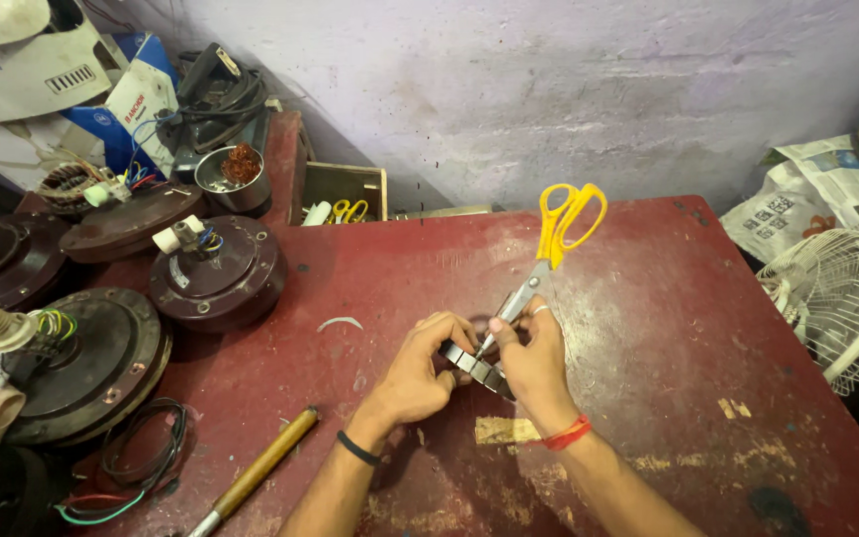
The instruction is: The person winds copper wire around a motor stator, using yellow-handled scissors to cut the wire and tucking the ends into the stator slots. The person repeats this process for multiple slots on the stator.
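Scissors [553, 249], yellow-handled, rigid and light, sit blade-down in our right hand [534, 363]; our left hand [420, 373] grips a small, hard metal block [474, 366] by its sides over the red table [668, 298].

Place: a small repair workshop for ceiling fans and electrical goods.
Bench [648, 298]: worn red top, scratched and chipped, set against a rough plastered wall.
At 9 o'clock: brown fan motor housings [216, 273] with loose coloured wires.
At 11 o'clock: copper winding in a metal cup [236, 174], cardboard boxes.
At 3 o'clock: white wire fan guard [837, 298], newspaper.
At 7 o'clock: wooden-handled tool [256, 472].
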